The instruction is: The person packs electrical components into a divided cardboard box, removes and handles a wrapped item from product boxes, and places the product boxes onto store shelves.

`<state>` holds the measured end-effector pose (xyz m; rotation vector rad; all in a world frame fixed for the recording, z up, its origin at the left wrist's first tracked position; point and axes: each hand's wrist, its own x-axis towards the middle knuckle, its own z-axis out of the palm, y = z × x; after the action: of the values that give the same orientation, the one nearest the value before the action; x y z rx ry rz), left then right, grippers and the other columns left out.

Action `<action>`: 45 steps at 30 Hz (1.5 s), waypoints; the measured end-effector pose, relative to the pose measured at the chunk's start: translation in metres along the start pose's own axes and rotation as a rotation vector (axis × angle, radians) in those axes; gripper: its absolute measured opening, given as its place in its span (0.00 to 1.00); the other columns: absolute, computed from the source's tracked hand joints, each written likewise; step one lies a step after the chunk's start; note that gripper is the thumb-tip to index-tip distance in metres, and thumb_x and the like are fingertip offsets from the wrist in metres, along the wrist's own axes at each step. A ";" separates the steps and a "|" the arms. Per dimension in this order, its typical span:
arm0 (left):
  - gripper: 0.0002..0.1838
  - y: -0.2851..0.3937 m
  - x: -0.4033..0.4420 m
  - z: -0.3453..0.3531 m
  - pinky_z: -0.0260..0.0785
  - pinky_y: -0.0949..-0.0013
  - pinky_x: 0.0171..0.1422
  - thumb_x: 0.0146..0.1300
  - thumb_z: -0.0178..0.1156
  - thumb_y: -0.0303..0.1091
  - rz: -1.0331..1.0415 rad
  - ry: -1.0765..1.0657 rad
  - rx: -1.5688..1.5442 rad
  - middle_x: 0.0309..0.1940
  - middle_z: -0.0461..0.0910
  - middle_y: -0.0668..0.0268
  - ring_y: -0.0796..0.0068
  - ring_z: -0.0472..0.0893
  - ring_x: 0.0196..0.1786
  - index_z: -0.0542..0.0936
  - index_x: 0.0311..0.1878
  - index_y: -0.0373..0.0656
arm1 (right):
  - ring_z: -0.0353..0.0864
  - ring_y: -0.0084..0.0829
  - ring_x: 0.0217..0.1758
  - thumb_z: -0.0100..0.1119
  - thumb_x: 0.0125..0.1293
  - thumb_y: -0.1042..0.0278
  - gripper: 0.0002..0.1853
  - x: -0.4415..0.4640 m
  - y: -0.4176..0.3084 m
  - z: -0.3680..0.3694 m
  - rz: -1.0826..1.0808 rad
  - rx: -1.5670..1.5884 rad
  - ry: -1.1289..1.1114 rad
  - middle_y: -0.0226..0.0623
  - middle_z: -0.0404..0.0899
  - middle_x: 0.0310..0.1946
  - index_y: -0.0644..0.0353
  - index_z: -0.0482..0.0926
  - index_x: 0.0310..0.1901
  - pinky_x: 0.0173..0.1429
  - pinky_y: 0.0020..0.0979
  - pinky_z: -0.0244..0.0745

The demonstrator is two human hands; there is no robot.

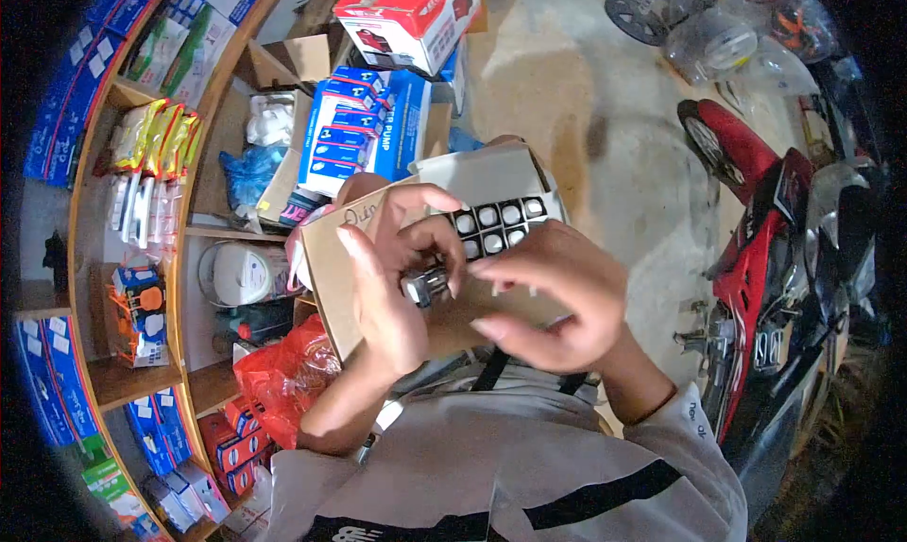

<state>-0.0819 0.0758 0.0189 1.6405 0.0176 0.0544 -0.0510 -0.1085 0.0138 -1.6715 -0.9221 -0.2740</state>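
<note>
In the head view, my left hand (pixel 385 301) is turned palm inward. Its lower fingers curl around a small shiny metal cylinder (pixel 427 286) with a pale round end, while the thumb stands out. To the right of it is my right hand (pixel 572 296), thumb and fingers apart and nothing visible between them. Beneath both hands lies an open cardboard carton (pixel 331 258) with handwriting on its flap. Inside it, dark dividers separate several round white-topped pieces (pixel 488 217). My hands cover part of the carton.
Wooden shelves (pixel 142 383) with packaged goods curve along the left. Blue pump boxes (pixel 342 131) and a red-white box (pixel 408 20) stand beyond the carton. A red plastic bag (pixel 295 377) lies close on the left. A red motorbike (pixel 746 258) stands at the right.
</note>
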 end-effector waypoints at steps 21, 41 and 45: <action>0.23 0.028 -0.015 -0.018 0.70 0.64 0.58 0.68 0.65 0.33 0.412 -0.099 0.250 0.50 0.77 0.55 0.66 0.77 0.50 0.79 0.63 0.31 | 0.78 0.30 0.54 0.43 0.83 0.56 0.22 -0.009 0.003 0.026 0.266 0.602 0.068 0.42 0.80 0.48 0.67 0.76 0.59 0.60 0.33 0.72; 0.19 -0.006 -0.058 -0.001 0.87 0.62 0.41 0.76 0.58 0.39 -0.099 -0.138 -0.611 0.58 0.72 0.44 0.53 0.84 0.50 0.87 0.44 0.29 | 0.79 0.20 0.24 0.59 0.78 0.60 0.14 -0.029 -0.007 0.030 0.646 1.089 -0.269 0.32 0.81 0.24 0.65 0.80 0.47 0.26 0.24 0.69; 0.20 -0.022 -0.063 -0.002 0.78 0.55 0.54 0.77 0.57 0.42 -0.024 -0.036 -0.381 0.51 0.77 0.47 0.55 0.81 0.51 0.88 0.44 0.31 | 0.81 0.20 0.25 0.62 0.77 0.61 0.14 -0.032 -0.006 0.034 0.672 1.023 -0.302 0.32 0.83 0.25 0.66 0.83 0.46 0.26 0.24 0.70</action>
<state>-0.1446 0.0764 -0.0043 1.2602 -0.0006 0.0081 -0.0856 -0.0914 -0.0121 -0.9553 -0.4962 0.8056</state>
